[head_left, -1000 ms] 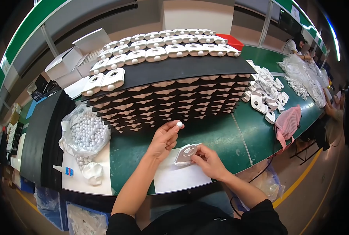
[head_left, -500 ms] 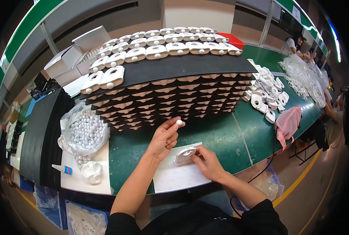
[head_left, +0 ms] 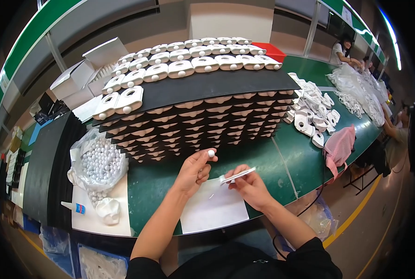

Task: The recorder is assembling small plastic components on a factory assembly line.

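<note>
Between the fingertips of my left hand [head_left: 194, 173] is a small white ball [head_left: 211, 153], held in front of the stack of black boards. My right hand [head_left: 254, 189] grips a flat white plastic part [head_left: 237, 175], turned nearly edge-on, above a white sheet [head_left: 214, 209]. The ball and the part are apart. Left of my hands, a clear plastic bag [head_left: 100, 158] holds many white balls. A small glue bottle [head_left: 73, 207] with a white nozzle lies near it, beside a crumpled white piece [head_left: 108, 211].
Stacked black boards [head_left: 217, 83] carry rows of white parts with balls on their ends. Loose white parts [head_left: 312, 114] are heaped to the right, near a pink mesh cloth [head_left: 340, 146]. More black boards [head_left: 49, 172] stand at left. Another person [head_left: 342, 53] works at the far right.
My right hand has lifted the white part off the sheet and tilted it edge-on. My left hand, still pinching the ball, has come slightly lower. The view has shifted a little.
</note>
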`<state>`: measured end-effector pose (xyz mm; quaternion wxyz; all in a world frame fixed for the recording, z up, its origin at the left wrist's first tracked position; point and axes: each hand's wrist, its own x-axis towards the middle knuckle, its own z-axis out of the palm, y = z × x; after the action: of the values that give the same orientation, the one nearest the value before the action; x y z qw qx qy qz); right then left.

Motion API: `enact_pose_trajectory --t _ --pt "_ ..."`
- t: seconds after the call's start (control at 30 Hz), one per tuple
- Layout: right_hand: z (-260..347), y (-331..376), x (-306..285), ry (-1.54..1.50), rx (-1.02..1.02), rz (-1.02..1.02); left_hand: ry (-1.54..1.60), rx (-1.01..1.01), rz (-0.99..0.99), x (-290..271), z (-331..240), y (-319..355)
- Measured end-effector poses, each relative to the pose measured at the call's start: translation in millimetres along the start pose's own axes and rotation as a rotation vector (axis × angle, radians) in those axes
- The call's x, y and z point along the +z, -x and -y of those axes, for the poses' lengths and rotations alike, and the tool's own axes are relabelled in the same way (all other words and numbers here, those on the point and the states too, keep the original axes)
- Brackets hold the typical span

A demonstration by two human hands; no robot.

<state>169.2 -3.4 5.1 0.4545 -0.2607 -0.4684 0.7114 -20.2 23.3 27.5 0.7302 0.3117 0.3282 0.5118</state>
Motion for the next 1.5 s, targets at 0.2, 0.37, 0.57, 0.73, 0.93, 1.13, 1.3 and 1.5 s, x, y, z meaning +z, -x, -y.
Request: enact_pose_trajectory --t 0.2,0.37,0.57,0.73,0.93,1.13,1.3,1.5 --pt "11.6 -5.9 -18.9 -0.366 0.019 0.077 -0.118 -0.016 0.062 -0.8 4.3 1.1" --pt "19.8 -7.4 -23.2 0.006 -0.209 0.041 -0.157 -0.012 0.063 0.8 2.5 2.0" --pt "42.6 -9.0 -23.5 0.993 -0.822 0.085 -0.074 0.0 0.041 6.5 -1.2 4.3" --pt "44.0 -9.1 -24.4 1.201 -0.932 0.185 -0.089 -0.003 0.072 0.8 1.6 1.9" --pt "23.7 -10.1 -16.4 0.335 -0.507 -0.05 -0.134 -0.008 0.065 6.0 1.0 3.0" --pt "13.9 -19.5 -15.9 -0.026 -0.164 -0.112 -0.182 -0.004 0.064 10.4 0.9 3.7" --pt "13.7 -20.8 -14.7 -0.016 -0.15 -0.106 -0.225 -0.006 0.077 8.5 2.3 3.5" --pt "11.7 -18.3 -16.3 -0.033 -0.166 -0.091 -0.241 -0.034 0.084 7.0 4.4 4.7"
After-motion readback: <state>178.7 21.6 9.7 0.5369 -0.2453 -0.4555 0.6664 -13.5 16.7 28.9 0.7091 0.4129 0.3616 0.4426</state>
